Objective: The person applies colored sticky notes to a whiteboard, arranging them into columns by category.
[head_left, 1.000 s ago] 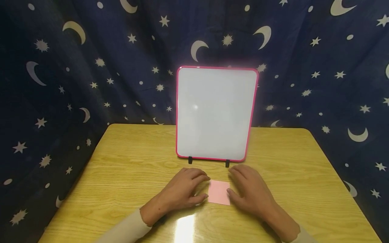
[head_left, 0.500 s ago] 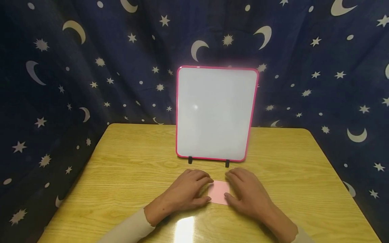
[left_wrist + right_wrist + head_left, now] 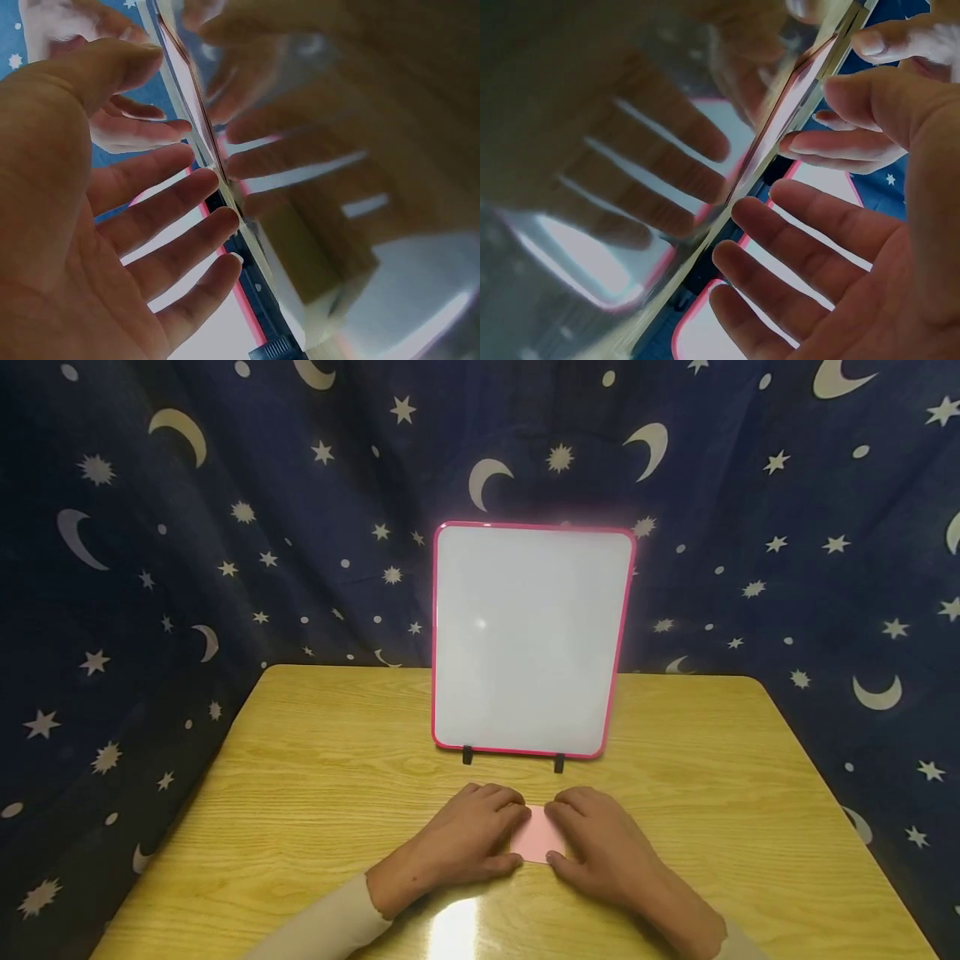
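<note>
A square of pink paper (image 3: 537,835) lies flat on the wooden table in the head view. My left hand (image 3: 472,839) is at its left side, fingertips and thumb overlapping the left edge. Opposite it, my right hand (image 3: 603,843) covers part of the right edge the same way. In the left wrist view the fingers (image 3: 161,217) are loosely extended, tips close to the tabletop. The right wrist view has the other hand's fingers (image 3: 802,255) spread alike, with the pink paper (image 3: 799,94) seen nearly edge-on beyond them. Neither hand curls round anything.
A whiteboard (image 3: 532,635) with a pink frame stands upright behind the hands on black feet (image 3: 467,755). The glossy table (image 3: 322,735) mirrors the hands in both wrist views. A dark blue curtain (image 3: 300,510) with moons and stars hangs around the table.
Both hands have moved inward over the pink paper from either side, narrowing the gap between them and covering more of its edges. The paper stays nearly in place.
</note>
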Demonstrator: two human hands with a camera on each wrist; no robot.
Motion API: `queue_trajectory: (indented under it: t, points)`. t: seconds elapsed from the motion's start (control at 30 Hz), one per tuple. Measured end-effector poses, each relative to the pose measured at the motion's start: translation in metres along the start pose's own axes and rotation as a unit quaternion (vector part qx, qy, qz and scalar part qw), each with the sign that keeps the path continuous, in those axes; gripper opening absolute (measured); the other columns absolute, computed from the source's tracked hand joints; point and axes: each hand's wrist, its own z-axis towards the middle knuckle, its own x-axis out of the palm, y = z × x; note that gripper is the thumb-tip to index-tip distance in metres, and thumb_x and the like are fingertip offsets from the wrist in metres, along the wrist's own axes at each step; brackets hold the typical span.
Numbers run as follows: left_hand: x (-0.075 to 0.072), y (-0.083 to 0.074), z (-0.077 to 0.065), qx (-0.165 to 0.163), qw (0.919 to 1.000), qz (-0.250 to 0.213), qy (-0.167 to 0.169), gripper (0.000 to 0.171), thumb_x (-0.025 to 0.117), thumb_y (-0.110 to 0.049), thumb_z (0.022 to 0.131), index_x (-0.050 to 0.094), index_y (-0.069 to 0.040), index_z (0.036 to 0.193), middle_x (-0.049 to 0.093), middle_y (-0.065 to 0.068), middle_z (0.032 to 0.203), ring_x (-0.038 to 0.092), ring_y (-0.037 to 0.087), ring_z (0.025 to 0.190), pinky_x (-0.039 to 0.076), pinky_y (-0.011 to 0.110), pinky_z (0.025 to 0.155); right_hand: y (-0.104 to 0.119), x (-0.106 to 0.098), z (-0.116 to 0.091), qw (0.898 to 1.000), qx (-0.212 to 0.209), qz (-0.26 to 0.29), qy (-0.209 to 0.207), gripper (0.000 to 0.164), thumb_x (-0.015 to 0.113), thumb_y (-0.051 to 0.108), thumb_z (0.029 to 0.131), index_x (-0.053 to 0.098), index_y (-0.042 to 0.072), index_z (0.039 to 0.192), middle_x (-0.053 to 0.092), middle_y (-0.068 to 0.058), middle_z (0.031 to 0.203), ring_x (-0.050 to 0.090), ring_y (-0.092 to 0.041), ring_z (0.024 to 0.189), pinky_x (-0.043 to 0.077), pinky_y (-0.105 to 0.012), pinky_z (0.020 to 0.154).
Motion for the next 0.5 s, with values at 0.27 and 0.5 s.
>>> queue_trajectory:
  t: [0.27, 0.5]
  points:
    - [0.0022, -0.0042, 0.0041, 0.005, 0.9998, 0.021, 0.002, 0.047, 0.079, -0.046, 0.089, 0.072, -0.017, 0.125, 0.067, -0.003, 0.133, 0.06, 0.018, 0.128, 0.05, 0.036, 0.1, 0.0024, 0.0008, -0.0012, 1.0, -0.015, 0.005, 0.017, 0.057, 0.091, 0.041, 0.072, 0.074, 0.008, 0.115, 0.067, -0.001, 0.116, 0.063, -0.02, 0.108, 0.055, -0.041, 0.093]
    - [0.004, -0.005, 0.0065, 0.016, 0.999, 0.041, -0.012, 0.036, 0.079, -0.043, 0.087, 0.075, -0.022, 0.116, 0.068, -0.003, 0.129, 0.062, 0.018, 0.123, 0.052, 0.035, 0.094, 0.0025, 0.0005, 0.0004, 0.999, -0.012, 0.003, 0.034, 0.058, 0.091, 0.044, 0.073, 0.074, 0.008, 0.115, 0.066, -0.002, 0.118, 0.063, -0.02, 0.108, 0.055, -0.041, 0.092]
